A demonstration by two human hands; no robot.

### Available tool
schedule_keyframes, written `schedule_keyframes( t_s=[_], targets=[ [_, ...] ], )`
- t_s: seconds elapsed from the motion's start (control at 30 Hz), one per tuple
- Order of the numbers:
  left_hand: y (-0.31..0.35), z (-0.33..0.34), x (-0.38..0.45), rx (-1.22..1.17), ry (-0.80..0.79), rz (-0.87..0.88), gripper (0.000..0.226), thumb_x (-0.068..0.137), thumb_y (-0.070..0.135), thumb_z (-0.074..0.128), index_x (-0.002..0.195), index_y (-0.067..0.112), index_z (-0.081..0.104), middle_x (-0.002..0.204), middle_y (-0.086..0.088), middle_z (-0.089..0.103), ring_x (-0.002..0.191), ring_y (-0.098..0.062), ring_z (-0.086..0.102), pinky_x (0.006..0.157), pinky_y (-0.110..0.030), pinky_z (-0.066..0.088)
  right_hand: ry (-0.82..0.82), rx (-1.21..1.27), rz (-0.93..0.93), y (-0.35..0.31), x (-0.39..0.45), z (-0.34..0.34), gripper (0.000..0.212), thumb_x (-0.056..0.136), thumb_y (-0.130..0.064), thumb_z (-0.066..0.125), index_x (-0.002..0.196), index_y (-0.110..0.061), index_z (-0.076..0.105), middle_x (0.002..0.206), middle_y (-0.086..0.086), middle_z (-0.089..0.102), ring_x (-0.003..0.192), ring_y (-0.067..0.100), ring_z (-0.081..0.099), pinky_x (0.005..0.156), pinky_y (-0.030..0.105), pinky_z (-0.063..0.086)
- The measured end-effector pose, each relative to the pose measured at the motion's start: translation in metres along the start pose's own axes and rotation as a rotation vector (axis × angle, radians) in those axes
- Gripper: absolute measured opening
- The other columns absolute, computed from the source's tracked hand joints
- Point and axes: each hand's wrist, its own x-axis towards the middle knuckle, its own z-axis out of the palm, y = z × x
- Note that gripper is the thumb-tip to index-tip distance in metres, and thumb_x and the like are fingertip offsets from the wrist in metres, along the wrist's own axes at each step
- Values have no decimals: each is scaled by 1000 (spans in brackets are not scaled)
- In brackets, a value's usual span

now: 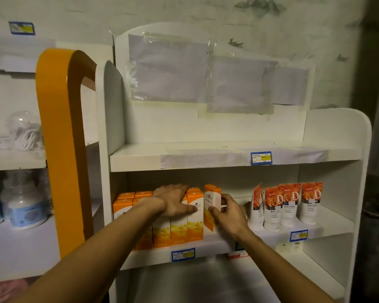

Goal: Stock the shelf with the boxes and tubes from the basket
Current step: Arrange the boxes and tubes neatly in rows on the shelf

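Observation:
Several orange and white boxes (179,230) stand in rows at the left of the middle shelf (271,235). My left hand (173,200) lies flat on top of them, fingers straight, thumb against a box front. My right hand (228,213) grips one more orange and white box (212,200), turned at an angle at the right end of the row. Several white tubes with orange rose caps (289,204) stand upright to the right of it. The basket is out of view.
The upper shelf (206,154) is bare, with a blue price tag (260,158) on its edge. An orange post (59,149) rises at the left. Beyond it, a neighbouring shelf holds clear bottles (24,206) and a cotton swab tub (26,130).

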Motion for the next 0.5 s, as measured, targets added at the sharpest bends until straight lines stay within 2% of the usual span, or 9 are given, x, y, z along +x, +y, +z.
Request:
schedule_keyframes(
  t_s=[0.17,0.27,0.33,0.4,0.5],
  targets=[
    [0,1,1,12,4,1,83,86,71,55,153,29,30,152,-1,44,137,-26,44,114,-45,37,-31,26,25,-2,6,3,39,97,-22,57,134,-24,43,133,4,59,117,24,61,92,43,57],
    [0,1,0,17,5,-1,86,86,72,53,155,29,27,155,-1,41,140,-26,41,115,-45,35,-80,132,46,1,10,3,34,99,-19,54,130,-31,45,130,3,60,112,20,62,93,45,56],
    [1,0,0,24,3,3,85,86,72,53,155,30,26,155,-1,40,140,-26,41,116,-44,34,-86,224,86,1,12,4,33,100,-19,52,132,-27,48,125,2,62,106,16,64,90,41,58],
    [2,-1,-2,27,-5,4,84,87,71,54,155,30,25,156,-1,39,141,-26,39,116,-44,33,-93,301,104,-1,13,5,34,100,-22,53,134,-22,50,117,-1,65,99,14,68,86,38,59],
    [4,-4,-3,39,-23,13,85,88,69,54,156,29,23,158,-1,37,143,-26,37,118,-44,31,-117,351,78,-2,13,7,36,97,-39,55,129,-23,52,114,1,69,98,17,71,88,42,59]
  ],
)
